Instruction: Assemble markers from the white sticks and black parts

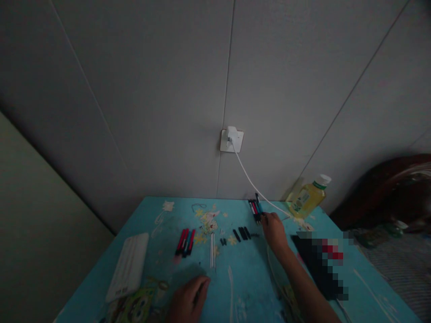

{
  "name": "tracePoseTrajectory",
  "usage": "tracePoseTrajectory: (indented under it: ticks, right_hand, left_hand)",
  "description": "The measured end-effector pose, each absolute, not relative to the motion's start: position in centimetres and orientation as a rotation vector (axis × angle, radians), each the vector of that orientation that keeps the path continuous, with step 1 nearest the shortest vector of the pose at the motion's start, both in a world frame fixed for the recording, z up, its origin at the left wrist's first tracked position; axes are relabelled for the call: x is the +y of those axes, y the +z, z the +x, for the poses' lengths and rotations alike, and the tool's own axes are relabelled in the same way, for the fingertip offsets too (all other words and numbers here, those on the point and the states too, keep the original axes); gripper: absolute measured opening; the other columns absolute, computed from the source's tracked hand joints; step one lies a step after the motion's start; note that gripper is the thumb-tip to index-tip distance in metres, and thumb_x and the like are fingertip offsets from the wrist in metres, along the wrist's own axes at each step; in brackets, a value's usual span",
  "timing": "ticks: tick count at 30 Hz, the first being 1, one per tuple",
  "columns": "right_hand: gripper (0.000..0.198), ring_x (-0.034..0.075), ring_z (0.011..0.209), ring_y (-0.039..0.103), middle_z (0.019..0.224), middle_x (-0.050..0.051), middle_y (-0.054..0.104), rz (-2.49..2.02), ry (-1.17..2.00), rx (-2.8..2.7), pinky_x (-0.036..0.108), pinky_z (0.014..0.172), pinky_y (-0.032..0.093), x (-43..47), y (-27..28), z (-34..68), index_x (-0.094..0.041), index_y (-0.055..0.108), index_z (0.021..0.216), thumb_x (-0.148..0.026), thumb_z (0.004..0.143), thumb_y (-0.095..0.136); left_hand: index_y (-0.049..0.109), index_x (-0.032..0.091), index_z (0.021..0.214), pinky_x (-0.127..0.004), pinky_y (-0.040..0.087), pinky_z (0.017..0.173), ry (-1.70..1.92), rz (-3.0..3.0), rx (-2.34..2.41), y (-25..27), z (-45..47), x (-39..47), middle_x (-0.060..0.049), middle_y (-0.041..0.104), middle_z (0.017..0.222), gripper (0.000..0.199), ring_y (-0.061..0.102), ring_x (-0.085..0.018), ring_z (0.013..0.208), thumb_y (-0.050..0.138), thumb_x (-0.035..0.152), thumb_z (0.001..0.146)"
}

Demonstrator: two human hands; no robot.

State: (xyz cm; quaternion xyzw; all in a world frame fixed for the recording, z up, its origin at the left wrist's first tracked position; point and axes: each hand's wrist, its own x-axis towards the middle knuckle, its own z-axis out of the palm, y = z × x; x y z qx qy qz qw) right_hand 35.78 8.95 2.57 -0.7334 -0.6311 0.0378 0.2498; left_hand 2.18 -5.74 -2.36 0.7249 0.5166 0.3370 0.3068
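Observation:
My right hand (274, 229) reaches to the far side of the blue table (242, 287), its fingertips touching a bunch of pens (256, 209) near the wall; whether it grips them I cannot tell. My left hand (189, 299) rests on the table near the front edge, fingers curled, with nothing visible in it. A group of red and teal pens (185, 242) lies ahead of it. White refill tubes (212, 250) lie to their right. Several black pen caps (242, 233) sit just left of my right hand.
A white power bank (129, 265) lies at the left of the table. A yellow bottle (308, 197) stands at the back right. A white cable (252, 181) runs from a wall socket (231, 140) to the table. A dark flat object (318, 264) lies at the right.

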Motion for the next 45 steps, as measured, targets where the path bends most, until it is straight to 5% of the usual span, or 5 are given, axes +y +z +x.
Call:
tracePoseTrajectory:
  ticks: [12,45]
  right_hand:
    - [0.027,0.023,0.089,0.069,0.089,0.020,0.072,-2.361,0.064,-1.744,0.028,0.076,0.045,12.1,0.5,39.1,-0.010,0.073,0.090,-0.021,0.095,0.049]
    - [0.033,0.025,0.099,0.069,0.106,0.017,0.074,-2.290,0.095,-1.831,0.027,0.081,0.045,13.2,-0.8,40.9,-0.013,0.073,0.114,-0.023,0.091,0.052]
  left_hand:
    - [0.073,0.025,0.099,-0.025,0.058,0.076,0.867,2.127,1.324,-3.7,2.5,-6.0,-0.006,0.076,0.086,0.034,0.073,-0.019,0.076,0.040,0.035,0.101]
    - [0.068,0.022,0.098,-0.031,0.049,0.080,0.635,2.127,1.386,-0.6,3.2,-6.8,-0.005,0.071,0.093,0.026,0.067,-0.021,0.086,0.042,0.023,0.100]
